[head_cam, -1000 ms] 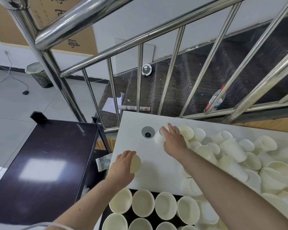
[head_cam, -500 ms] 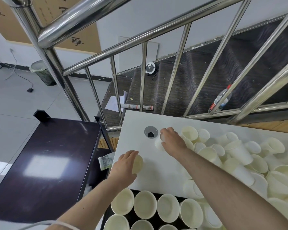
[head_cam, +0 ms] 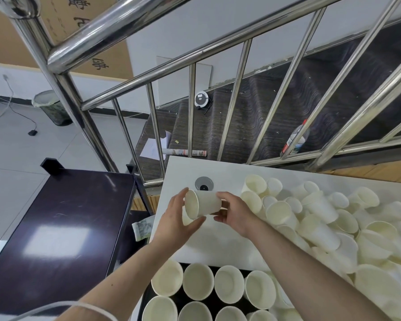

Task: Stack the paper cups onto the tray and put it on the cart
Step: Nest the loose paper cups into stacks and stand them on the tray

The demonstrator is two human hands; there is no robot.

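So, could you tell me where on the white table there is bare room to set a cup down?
The white table is bare between the round grommet, the cup pile on the right and the tray of upright cups at the near edge. The right side is crowded.

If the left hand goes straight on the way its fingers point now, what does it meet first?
The left hand points up and right, so it would most likely meet the held paper cup, which its fingers already touch, then the right hand. Depth is uncertain.

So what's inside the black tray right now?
The black tray holds upright paper cups in rows, mouths up, seemingly empty. The right forearm and frame edge hide the rest.
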